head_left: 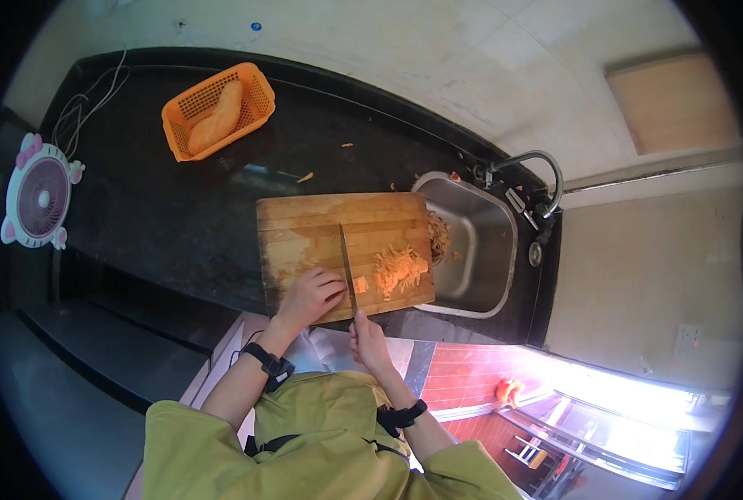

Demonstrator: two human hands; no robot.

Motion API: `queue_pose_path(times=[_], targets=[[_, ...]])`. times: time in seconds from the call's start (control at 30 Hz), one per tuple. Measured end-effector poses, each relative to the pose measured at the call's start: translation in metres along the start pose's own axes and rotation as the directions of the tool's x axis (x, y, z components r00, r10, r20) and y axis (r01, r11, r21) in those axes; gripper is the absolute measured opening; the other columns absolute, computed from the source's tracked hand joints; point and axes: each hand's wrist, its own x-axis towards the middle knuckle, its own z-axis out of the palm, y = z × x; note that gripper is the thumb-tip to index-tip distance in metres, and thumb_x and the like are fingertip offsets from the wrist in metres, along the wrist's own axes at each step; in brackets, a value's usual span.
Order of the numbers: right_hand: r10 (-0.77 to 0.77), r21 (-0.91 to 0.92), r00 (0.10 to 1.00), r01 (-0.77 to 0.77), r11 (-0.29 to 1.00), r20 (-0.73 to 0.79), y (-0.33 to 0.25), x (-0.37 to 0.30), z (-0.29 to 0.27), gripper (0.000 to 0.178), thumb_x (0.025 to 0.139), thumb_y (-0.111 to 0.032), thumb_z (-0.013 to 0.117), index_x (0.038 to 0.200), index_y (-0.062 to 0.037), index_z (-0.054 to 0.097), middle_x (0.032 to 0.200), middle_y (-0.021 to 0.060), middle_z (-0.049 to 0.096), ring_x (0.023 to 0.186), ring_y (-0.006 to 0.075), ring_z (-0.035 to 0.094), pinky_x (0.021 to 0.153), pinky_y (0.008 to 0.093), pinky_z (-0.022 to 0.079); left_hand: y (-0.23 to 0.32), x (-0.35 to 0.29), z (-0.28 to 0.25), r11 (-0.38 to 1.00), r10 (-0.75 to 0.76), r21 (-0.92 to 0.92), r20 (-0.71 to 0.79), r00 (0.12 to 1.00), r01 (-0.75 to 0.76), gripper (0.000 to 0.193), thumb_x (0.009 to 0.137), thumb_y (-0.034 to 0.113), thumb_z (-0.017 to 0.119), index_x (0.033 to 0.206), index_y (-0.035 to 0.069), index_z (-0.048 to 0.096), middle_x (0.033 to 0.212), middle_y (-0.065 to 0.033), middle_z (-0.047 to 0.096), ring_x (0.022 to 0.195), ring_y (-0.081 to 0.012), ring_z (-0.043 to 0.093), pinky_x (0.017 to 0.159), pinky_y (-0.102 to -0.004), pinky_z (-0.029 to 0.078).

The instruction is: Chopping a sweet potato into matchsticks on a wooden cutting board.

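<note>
A wooden cutting board [305, 218] lies on the dark counter, its right end reaching over the edge of the sink. My right hand [370, 337] is wrapped round the handle of a kitchen knife [346, 254], whose blade points away from me across the board. Just left of the blade, my left hand [315, 294] rests on the board with curled fingers; whatever lies under the fingertips is hidden. Short orange strips [361, 285] lie against the blade's right side. Farther right is a loose heap of shredded orange vegetable, seemingly carrot [401, 270].
An orange plastic basket [171, 137] at the back left holds a long pale root vegetable [219, 118]. A pink-and-white fan [44, 198] stands far left. Peelings [438, 236] lie in the steel sink [492, 258], beside a curved faucet [547, 158]. Scraps [306, 177] dot the counter.
</note>
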Motion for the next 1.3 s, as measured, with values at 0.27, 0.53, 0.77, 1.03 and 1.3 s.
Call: queue_pose_path(times=[0.27, 0.53, 0.77, 1.03, 1.3], targets=[[-0.02, -0.025, 1.0, 0.019, 1.0, -0.022, -0.003, -0.005, 0.008, 0.058, 0.105, -0.055, 0.039, 0.072, -0.0084, 0.048, 0.053, 0.0004, 0.043, 0.038, 0.0099, 0.039, 0.036, 0.0263, 0.031, -0.002, -0.002, -0.002, 1.0, -0.021, -0.012, -0.004, 1.0, 0.021, 0.014, 0.077, 0.011, 0.074, 0.09, 0.007, 0.07, 0.097, -0.0043, 0.067, 0.092, -0.0251, 0.062, 0.083, -0.0349, 0.053], [-0.455, -0.386, 0.888, 0.398, 0.832, -0.067, 0.038, 0.034, 0.003, 0.065, 0.106, -0.055, 0.031, 0.066, -0.0071, 0.046, 0.053, 0.0014, 0.044, 0.041, 0.0124, 0.043, 0.04, 0.0303, 0.035, 0.002, -0.002, -0.007, 1.0, -0.016, -0.029, -0.198, 0.98, 0.011, 0.013, 0.075, 0.01, 0.074, 0.085, 0.008, 0.065, 0.093, -0.0071, 0.066, 0.085, -0.0276, 0.065, 0.076, -0.0384, 0.053], [-0.447, -0.66, 0.885, 0.257, 0.706, -0.133, 0.011, 0.013, 0.016, 0.056, 0.105, -0.047, 0.041, 0.098, 0.0023, 0.066, 0.089, 0.0334, 0.065, 0.09, 0.0525, 0.063, 0.075, 0.0575, 0.048, 0.0, 0.011, -0.016, 0.992, -0.123, -0.056, -0.26, 0.958, 0.112, 0.013, 0.077, 0.01, 0.075, 0.085, 0.009, 0.064, 0.093, -0.0076, 0.066, 0.089, -0.0294, 0.064, 0.081, -0.0412, 0.051], [-0.44, -0.445, 0.882, 0.331, 0.832, -0.167, 0.029, 0.019, 0.0, 0.059, 0.106, -0.045, 0.04, 0.073, 0.0002, 0.058, 0.063, 0.0161, 0.059, 0.059, 0.0295, 0.06, 0.059, 0.0426, 0.046, -0.078, 0.102, -0.138, 0.878, -0.197, 0.212, -0.658, 0.727, 0.429, 0.023, 0.082, 0.013, 0.072, 0.102, 0.009, 0.063, 0.106, -0.0137, 0.062, 0.098, -0.036, 0.058, 0.085, -0.0456, 0.047], [-0.267, -0.438, 0.909, 0.108, 0.893, -0.32, 0.036, 0.035, -0.021, 0.057, 0.105, -0.045, 0.042, 0.09, 0.0042, 0.067, 0.079, 0.0253, 0.068, 0.08, 0.0421, 0.067, 0.072, 0.0504, 0.048, -0.184, 0.147, -0.191, 0.534, -0.629, 0.507, -0.297, 0.719, 0.677, 0.074, 0.087, 0.053, 0.065, 0.139, 0.003, 0.047, 0.137, -0.0198, 0.053, 0.13, -0.0395, 0.049, 0.108, -0.0481, 0.042]])
